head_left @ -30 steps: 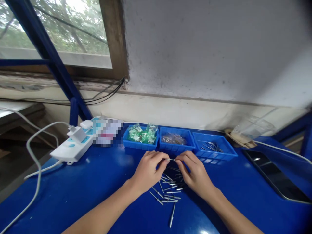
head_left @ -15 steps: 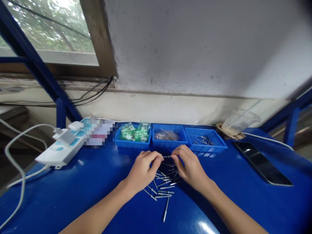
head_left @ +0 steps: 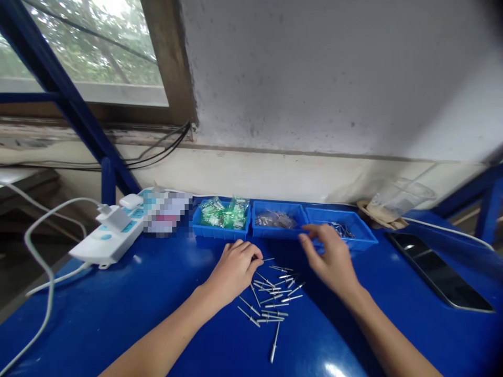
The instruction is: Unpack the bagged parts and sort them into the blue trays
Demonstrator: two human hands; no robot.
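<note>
Between the thumb and fingers of my left hand (head_left: 236, 269) is a blind rivet, its thin pin (head_left: 269, 259) sticking out to the right. My right hand (head_left: 332, 256) hovers in front of the right blue bin (head_left: 363, 235), thumb and fingers apart with nothing seen in them. It partly hides that bin and the dark metal pins (head_left: 342, 229) inside. Between and below my hands, several silver blind rivets (head_left: 275, 305) lie scattered on the blue tabletop (head_left: 204, 340). One rivet (head_left: 274, 343) lies apart, closer to me.
The left blue bin (head_left: 199, 230) holds green-and-clear packets (head_left: 223, 213); the middle blue bin (head_left: 259, 232) holds bagged small parts (head_left: 275, 220). A white power strip (head_left: 98, 250) with cables is on the left. To the right are a phone (head_left: 436, 269) and a clear plastic cup (head_left: 401, 198).
My right hand has let go of the rivet and moved right, toward the right bin, its fingers spreading. My left hand keeps the rivet. The view has shifted slightly.
</note>
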